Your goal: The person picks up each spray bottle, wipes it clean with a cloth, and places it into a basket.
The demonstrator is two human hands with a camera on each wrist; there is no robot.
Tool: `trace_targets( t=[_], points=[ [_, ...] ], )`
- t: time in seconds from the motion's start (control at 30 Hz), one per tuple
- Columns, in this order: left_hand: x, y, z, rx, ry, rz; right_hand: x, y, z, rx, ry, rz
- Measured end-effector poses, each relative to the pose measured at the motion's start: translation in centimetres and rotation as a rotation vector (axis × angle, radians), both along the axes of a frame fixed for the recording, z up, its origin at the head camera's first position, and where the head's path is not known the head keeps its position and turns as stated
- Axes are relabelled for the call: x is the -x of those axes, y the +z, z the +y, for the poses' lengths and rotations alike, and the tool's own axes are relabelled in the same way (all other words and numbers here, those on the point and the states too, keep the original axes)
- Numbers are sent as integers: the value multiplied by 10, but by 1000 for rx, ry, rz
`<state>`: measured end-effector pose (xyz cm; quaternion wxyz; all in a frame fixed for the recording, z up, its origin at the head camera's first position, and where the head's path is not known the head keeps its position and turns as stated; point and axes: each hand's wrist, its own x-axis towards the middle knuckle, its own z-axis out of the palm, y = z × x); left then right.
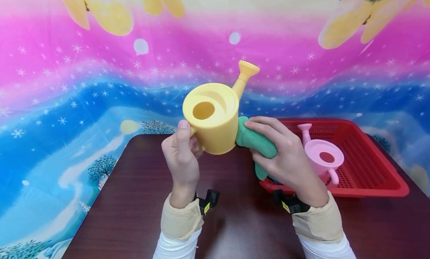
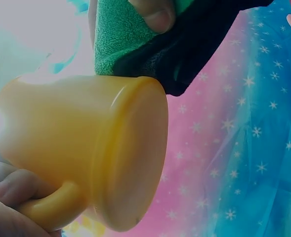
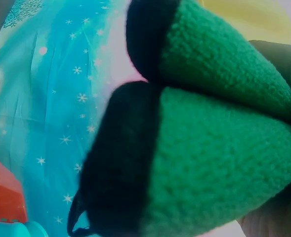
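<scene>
A yellow toy watering can (image 1: 218, 134) is held up above the table, its spout pointing up and to the right. My left hand (image 1: 183, 158) grips it by the handle (image 2: 56, 210), thumb uppermost near the rim. On the can's right side, my right hand (image 1: 287, 154) holds a bunched green cloth (image 1: 256, 141) against the wall. Terry pile and a dark border with a small loop show on the cloth (image 3: 219, 163) in the right wrist view. In the left wrist view, the cloth (image 2: 120, 39) meets the can's side close to its base.
A red plastic basket (image 1: 373, 173) stands on the dark wooden table (image 1: 134, 214) at the right. Inside it sits a pink watering can (image 1: 324, 154). Something teal (image 3: 12, 229) shows by the basket in the right wrist view. A patterned backdrop (image 1: 100, 83) hangs behind the table.
</scene>
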<state>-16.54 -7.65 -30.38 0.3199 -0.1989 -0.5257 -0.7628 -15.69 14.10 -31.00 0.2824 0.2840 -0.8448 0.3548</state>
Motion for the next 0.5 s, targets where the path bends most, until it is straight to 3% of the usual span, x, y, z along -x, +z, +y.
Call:
trace_targets(
  t=[0.23, 0.5],
  points=[
    [-2, 2, -2, -24, -20, 13, -1, 0, -1, -9, 9, 14],
    [-1, 1, -1, -3, -3, -74, -4, 2, -4, 2, 14, 86]
  ],
)
